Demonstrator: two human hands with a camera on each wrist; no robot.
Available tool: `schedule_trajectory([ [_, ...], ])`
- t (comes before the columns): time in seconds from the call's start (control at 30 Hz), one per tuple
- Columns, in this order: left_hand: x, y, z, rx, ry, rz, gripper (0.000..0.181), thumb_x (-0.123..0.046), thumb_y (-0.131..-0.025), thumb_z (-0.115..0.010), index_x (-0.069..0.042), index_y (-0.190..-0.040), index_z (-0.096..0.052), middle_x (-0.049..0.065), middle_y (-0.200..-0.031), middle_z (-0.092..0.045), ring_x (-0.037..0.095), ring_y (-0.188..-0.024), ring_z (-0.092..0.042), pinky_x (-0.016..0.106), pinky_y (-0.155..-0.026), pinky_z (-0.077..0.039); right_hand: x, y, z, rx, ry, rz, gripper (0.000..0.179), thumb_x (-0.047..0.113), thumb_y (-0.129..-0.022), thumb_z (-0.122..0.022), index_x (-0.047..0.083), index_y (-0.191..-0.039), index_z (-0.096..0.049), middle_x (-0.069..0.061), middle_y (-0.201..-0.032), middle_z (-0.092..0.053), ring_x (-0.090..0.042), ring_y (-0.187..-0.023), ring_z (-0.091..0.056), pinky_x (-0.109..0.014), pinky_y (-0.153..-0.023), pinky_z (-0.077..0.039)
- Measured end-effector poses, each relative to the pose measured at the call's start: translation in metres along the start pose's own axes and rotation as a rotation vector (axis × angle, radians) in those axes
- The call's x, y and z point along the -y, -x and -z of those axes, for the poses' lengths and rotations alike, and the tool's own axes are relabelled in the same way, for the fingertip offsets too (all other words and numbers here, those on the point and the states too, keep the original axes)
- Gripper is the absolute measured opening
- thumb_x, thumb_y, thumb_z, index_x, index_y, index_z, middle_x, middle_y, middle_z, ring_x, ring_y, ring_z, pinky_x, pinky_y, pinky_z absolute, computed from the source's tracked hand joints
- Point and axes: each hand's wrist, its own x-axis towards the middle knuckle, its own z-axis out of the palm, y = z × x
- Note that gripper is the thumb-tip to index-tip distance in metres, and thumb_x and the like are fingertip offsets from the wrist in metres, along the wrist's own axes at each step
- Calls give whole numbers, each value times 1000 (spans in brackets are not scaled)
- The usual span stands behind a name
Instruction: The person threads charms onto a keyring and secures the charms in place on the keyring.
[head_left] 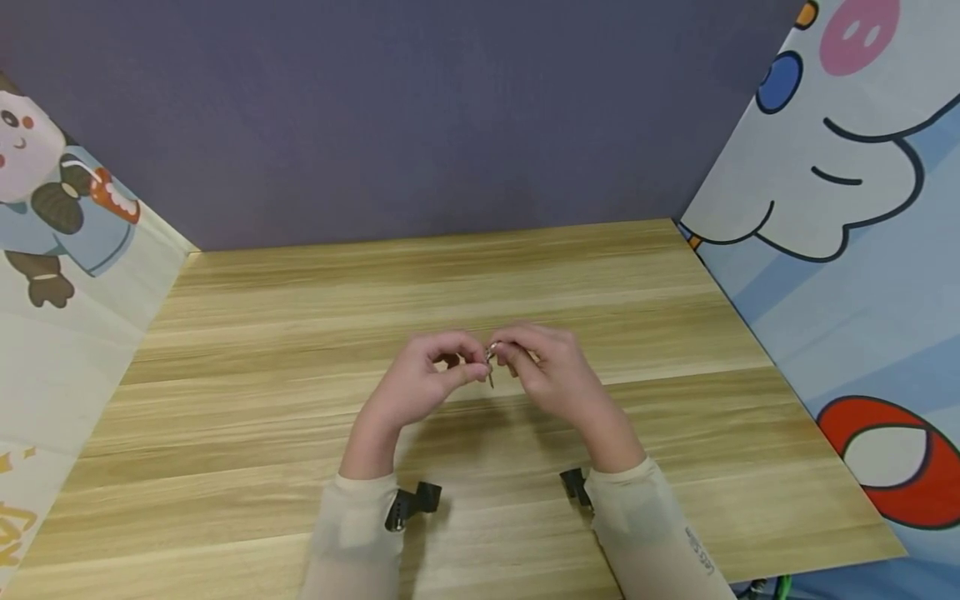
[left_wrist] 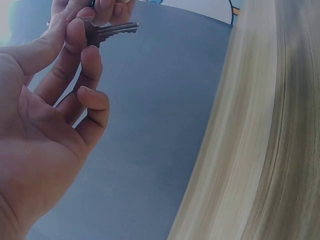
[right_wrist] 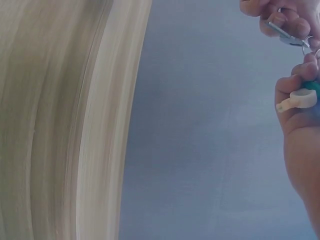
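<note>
Both hands meet above the middle of the table. My left hand pinches a metal key by its head between thumb and forefinger; the toothed blade sticks out past the fingertips. Facing it, my right hand holds a thin metal key ring at its fingertips. In the right wrist view the ring joins the key's head. A small white piece, with a teal part beside it, shows at the curled fingers of the right hand. Fingers partly hide the ring, and whether more keys hang on it cannot be told.
The wood-grain table spreads out under both hands. A dark grey-blue panel stands along its far edge. Cartoon-printed sheets rise at the left and right. Black camera mounts sit at the wrists.
</note>
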Motion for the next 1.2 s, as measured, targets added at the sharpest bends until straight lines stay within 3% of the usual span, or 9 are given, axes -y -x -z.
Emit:
schedule_trajectory([
  [0.13, -2, 0, 0, -5, -3, 6, 6, -15, -98, -78, -10, -95, -77, 1, -91, -75, 16, -83, -59, 27, -76, -47, 2, 0, 1, -2, -39, -51, 16, -13, -95, -68, -1, -101, -76, -8, -82, -72, -11, -66, -60, -22, -60, -52],
  [0.3, -3, -1, 1, -9, -12, 5, 5, -14, -98, -77, -15, -93, -77, -1, -90, -76, 17, -83, -59, 28, -77, -46, 4, 0, 2, -1, -63, -102, 16, -11, -97, -66, 0, -101, -76, -6, -79, -70, -11, -66, -58, -23, -59, -50],
  [0.6, -2, -3, 3, -16, -34, 11, 5, -14, -98, -77, -16, -94, -78, -2, -89, -75, 18, -83, -59, 35, -77, -46, 1, -2, 1, 12, -88, -135, 14, -10, -98, -66, -1, -102, -76, -6, -77, -69, -9, -65, -57, -23, -58, -49],
  [1.2, -4, -3, 5, -6, -35, -23, 4, -12, -97, -77, -15, -95, -79, 0, -88, -75, 18, -82, -59, 31, -76, -46, 0, -3, 2, 15, -103, -209, 14, -7, -100, -65, 0, -102, -76, -7, -79, -70, -10, -66, -58, -23, -57, -48],
])
